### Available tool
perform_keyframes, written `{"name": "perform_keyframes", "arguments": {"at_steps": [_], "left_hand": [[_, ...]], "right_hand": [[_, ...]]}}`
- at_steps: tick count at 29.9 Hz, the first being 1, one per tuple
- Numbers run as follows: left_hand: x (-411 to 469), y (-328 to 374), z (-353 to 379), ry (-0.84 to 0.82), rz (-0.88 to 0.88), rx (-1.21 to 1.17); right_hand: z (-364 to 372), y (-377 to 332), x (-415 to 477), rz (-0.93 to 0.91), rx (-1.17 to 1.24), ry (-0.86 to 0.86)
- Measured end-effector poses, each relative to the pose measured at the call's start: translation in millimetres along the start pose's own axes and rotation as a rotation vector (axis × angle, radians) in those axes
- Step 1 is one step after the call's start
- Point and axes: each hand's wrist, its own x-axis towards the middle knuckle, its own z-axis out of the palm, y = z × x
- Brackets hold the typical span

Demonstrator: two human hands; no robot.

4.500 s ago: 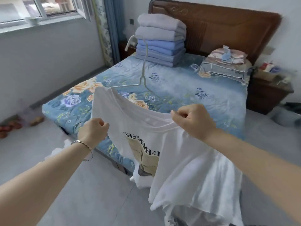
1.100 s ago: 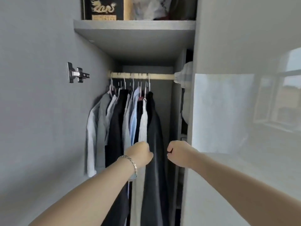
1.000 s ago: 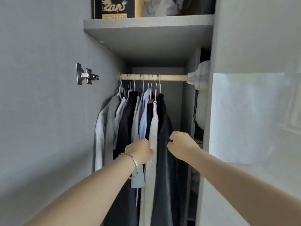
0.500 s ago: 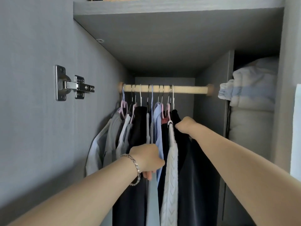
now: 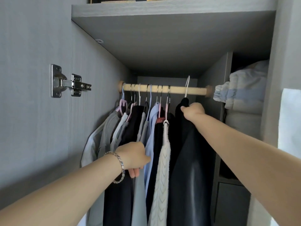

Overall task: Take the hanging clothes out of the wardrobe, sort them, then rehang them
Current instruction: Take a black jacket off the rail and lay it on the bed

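Note:
Several garments hang from a wooden rail (image 5: 175,89) inside the open grey wardrobe. My right hand (image 5: 193,110) grips the shoulder of a dark jacket (image 5: 190,160) at the right end, its white hanger hook (image 5: 187,86) lifted above the rail. To its left hang a cream knitted garment (image 5: 161,176), a light blue shirt (image 5: 150,128) and black and grey pieces. My left hand (image 5: 133,158), with a metal bracelet on the wrist, holds a grey garment (image 5: 138,193) lower down, fingers curled into the cloth.
A grey shelf (image 5: 171,8) spans the top, close above the rail. The wardrobe's left wall carries a metal hinge (image 5: 70,83). Folded pale bedding (image 5: 244,88) fills the compartment to the right, behind a divider panel (image 5: 213,111). A glossy door (image 5: 290,119) stands at far right.
My right hand has slid the dark jacket to the right, away from the other clothes, and raised its hook above the rail. My left hand has stayed on the grey garment. The view has moved closer.

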Motion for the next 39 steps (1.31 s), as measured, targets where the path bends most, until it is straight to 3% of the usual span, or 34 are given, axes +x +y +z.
{"name": "perform_keyframes", "arguments": {"at_steps": [5, 8, 15, 20, 25, 32, 39], "left_hand": [[-8, 6, -1, 0.059, -0.040, -0.094], [-13, 9, 5, 0.126, -0.027, -0.130], [-37, 23, 24, 0.168, 0.076, -0.215], [-62, 31, 69, 0.121, 0.223, -0.210], [-111, 50, 133, -0.045, 0.307, -0.161], [-211, 88, 218, -0.289, 0.537, -0.061], [-361, 136, 294, -0.511, 0.808, -0.044]], "right_hand": [[-10, -3, -49, -0.120, -0.121, -0.028], [-25, 9, -81, -0.060, -0.185, -0.156], [-41, 47, -168, 0.092, -0.184, -0.165], [-61, 73, -252, 0.167, -0.261, -0.154], [-106, 113, -355, 0.346, -0.255, -0.105], [-184, 156, -513, 0.582, -0.343, 0.078], [-248, 177, -681, 0.743, -0.242, 0.497]]}}
